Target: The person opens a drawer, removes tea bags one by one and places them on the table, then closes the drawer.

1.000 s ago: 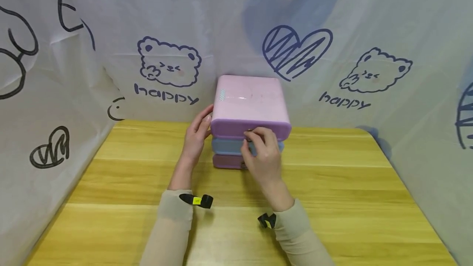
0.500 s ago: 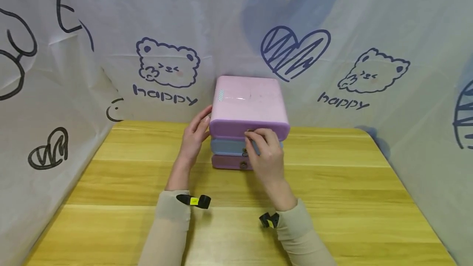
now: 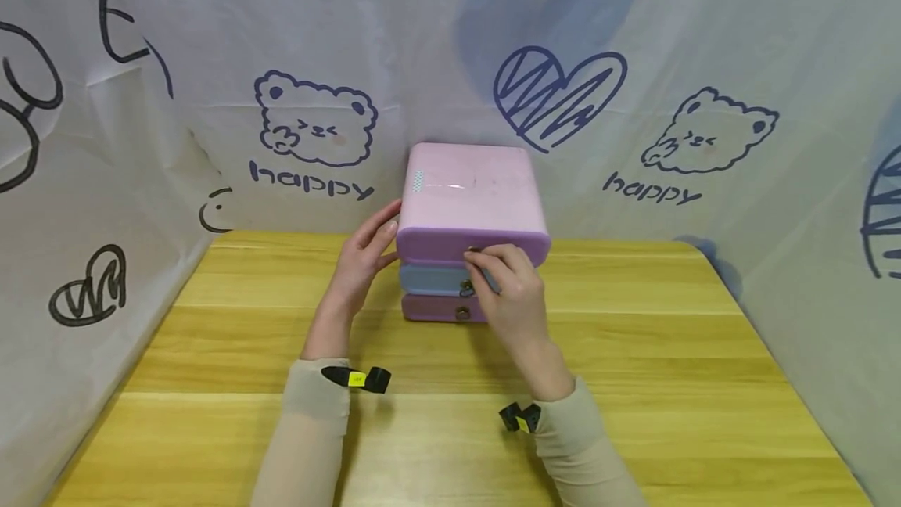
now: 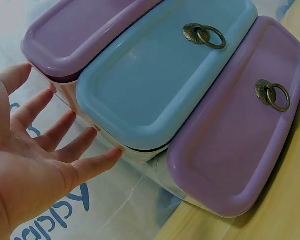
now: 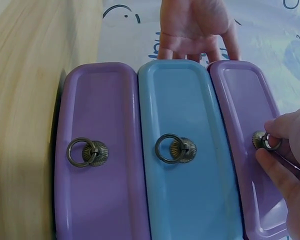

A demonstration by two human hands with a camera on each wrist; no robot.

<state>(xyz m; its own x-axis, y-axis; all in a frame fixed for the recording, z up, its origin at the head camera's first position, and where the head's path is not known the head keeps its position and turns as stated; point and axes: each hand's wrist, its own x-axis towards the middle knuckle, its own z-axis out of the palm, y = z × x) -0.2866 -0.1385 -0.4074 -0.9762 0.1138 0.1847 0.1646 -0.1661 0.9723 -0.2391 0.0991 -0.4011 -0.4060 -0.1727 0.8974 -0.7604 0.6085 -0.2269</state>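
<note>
1. Head view alone shows the pink top of the drawer cabinet [image 3: 472,186], standing on the worktop [image 3: 563,444].
2. Right wrist view clearly shows the right hand's [image 3: 517,300] grip closed, pinching the top drawer's [image 5: 242,95] ring [image 5: 265,142].
3. Left wrist view shows the left hand [image 4: 30,162] spread beside the cabinet, grasping nothing.

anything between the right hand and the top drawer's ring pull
Nothing visible: the right hand pinches the ring pull on the top drawer. The left hand is at the cabinet's left side, not in front of that drawer.
</note>
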